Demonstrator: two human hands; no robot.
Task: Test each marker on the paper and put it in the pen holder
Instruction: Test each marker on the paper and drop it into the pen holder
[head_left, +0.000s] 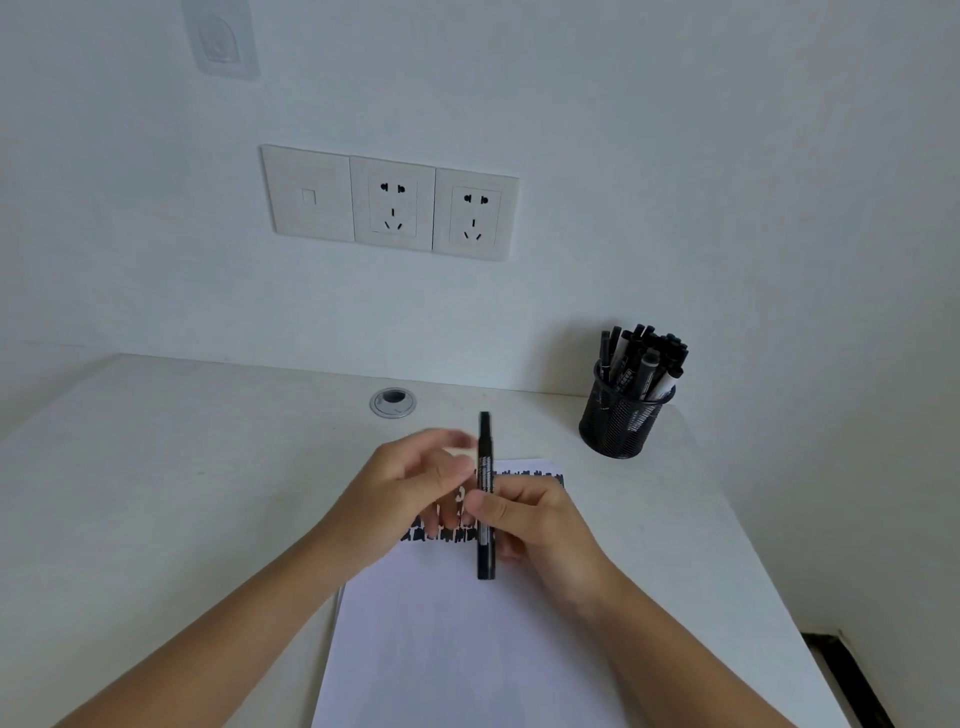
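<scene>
Head cam: right hand (540, 519) grip pinching marker (485, 493) upright over paper (467, 639), dead center. Left hand (410, 488) at 9 o'clock, fingers loosely spread, blurry. Pen holder (621, 421) at 2 o'clock on bench (182, 467), already stuffed.

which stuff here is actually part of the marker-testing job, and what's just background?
Part of the job:
- black marker, held upright in the right hand
- left hand, blurred beside it
- paper with black test scribbles
- mesh pen holder, full of markers

Just there:
- cable grommet in the desk
- wall sockets
- clear wall hook
</scene>
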